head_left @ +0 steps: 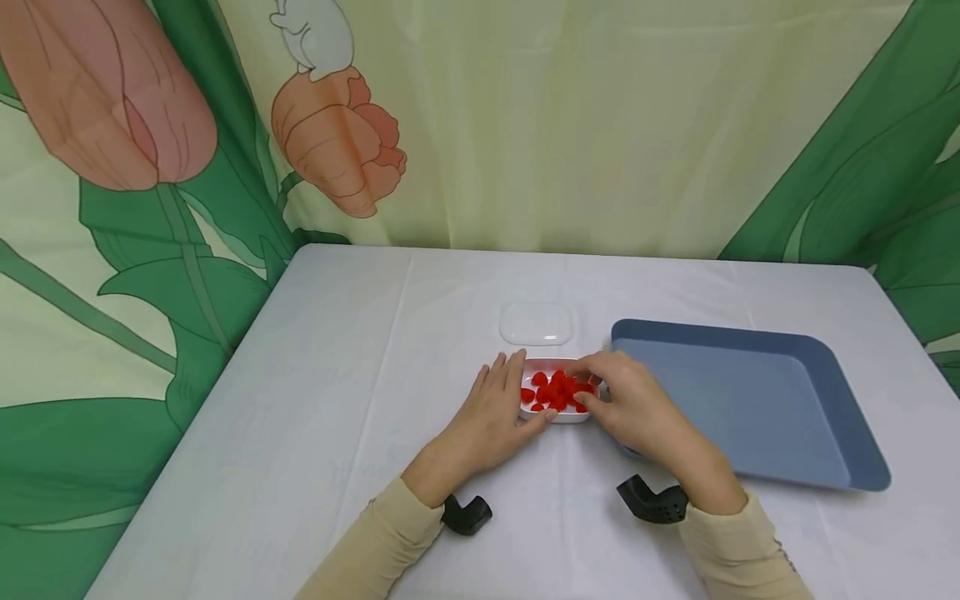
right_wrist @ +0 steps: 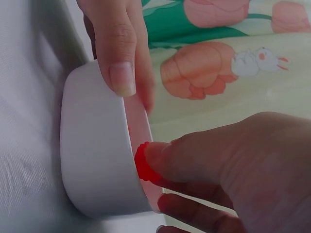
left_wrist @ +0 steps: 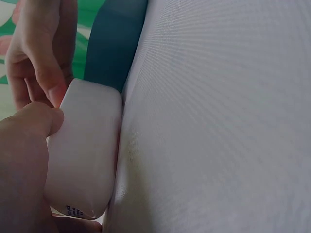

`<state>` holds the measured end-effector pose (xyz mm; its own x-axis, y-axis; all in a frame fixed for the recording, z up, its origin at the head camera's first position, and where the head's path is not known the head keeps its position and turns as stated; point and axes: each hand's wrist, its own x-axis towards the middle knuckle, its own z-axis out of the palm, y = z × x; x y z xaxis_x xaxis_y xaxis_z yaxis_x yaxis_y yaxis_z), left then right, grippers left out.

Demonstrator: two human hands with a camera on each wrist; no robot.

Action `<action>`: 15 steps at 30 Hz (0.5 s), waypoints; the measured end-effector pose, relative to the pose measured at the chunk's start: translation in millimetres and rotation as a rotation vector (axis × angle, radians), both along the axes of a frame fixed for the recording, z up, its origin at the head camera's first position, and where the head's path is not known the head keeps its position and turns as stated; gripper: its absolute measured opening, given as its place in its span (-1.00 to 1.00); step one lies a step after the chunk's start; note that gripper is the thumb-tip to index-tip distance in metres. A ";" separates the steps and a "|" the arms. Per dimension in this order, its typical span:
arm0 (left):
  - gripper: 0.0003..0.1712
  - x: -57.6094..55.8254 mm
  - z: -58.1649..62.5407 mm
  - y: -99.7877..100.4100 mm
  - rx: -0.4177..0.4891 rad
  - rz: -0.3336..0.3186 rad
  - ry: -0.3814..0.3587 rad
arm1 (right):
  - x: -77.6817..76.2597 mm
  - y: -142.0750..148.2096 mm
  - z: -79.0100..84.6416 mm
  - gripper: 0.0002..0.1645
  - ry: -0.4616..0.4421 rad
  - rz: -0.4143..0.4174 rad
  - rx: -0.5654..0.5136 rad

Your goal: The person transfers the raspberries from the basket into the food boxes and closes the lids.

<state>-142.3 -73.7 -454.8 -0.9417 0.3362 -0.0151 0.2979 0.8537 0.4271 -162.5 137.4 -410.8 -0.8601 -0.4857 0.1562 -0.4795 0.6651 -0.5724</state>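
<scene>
A small white container [head_left: 577, 418] with rounded corners stands on the table, holding several red berry-like pieces [head_left: 556, 387]. My left hand [head_left: 487, 417] holds its left end, fingers along the side and thumb over the near rim; the thumb [left_wrist: 41, 119] shows over the rim in the left wrist view. At the container's right end, my right hand [head_left: 637, 404] reaches in. In the right wrist view, its thumb presses a bumpy red berry [right_wrist: 145, 162] at the rim. The finger on the berry's other side is mostly hidden.
Behind the container lies a clear plastic lid [head_left: 536, 323]. A blue-grey tray [head_left: 738, 408] lies to the right, its left edge close to the right hand. The white-covered table [head_left: 360, 350] ends at a printed curtain [head_left: 562, 125].
</scene>
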 end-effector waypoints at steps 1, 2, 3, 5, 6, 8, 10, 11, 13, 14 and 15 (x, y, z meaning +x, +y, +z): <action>0.04 -0.2 0.2 -0.1 0.002 -0.002 0.002 | 0.4 -0.1 0.1 -0.59 0.000 0.001 0.001; 0.04 -0.2 0.5 -0.2 0.002 -0.004 0.003 | 0.7 -0.2 0.5 -0.59 -0.003 0.003 0.000; 0.04 -0.3 0.9 -0.2 0.004 -0.005 0.006 | 0.8 -0.1 0.9 -0.59 -0.007 0.004 -0.002; 0.04 -0.7 1.8 0.0 0.010 -0.005 0.008 | 0.7 0.2 2.0 -0.59 -0.009 0.006 -0.003; 0.04 -1.0 2.4 0.0 0.010 -0.004 0.009 | 0.6 0.1 2.6 -0.59 -0.009 0.005 -0.002; 0.04 -1.2 3.0 0.0 0.010 -0.002 0.006 | 0.2 0.0 3.6 -0.61 -0.004 0.008 -0.006; 0.04 -1.0 3.1 -0.1 0.014 0.001 0.000 | -0.2 -0.3 4.0 -0.62 0.011 0.007 -0.011; 0.04 -0.7 3.0 -0.2 0.014 0.003 -0.004 | -0.2 -0.2 4.0 -0.63 0.021 0.006 -0.017; 0.05 -0.1 2.4 -0.8 0.019 0.006 -0.015 | -0.2 0.0 3.8 -0.65 0.046 0.000 -0.040; 0.06 0.0 1.6 -1.2 0.022 0.008 -0.025 | 0.0 0.2 3.8 -0.66 0.057 -0.005 -0.052; 0.07 0.3 1.1 -1.7 0.030 0.009 -0.034 | -0.1 0.4 3.5 -0.67 0.071 -0.011 -0.066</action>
<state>-142.0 -75.4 -453.7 -0.9439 0.3282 -0.0373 0.2749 0.8431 0.4621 -162.6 137.7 -407.4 -0.8511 -0.4626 0.2481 -0.5130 0.6329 -0.5799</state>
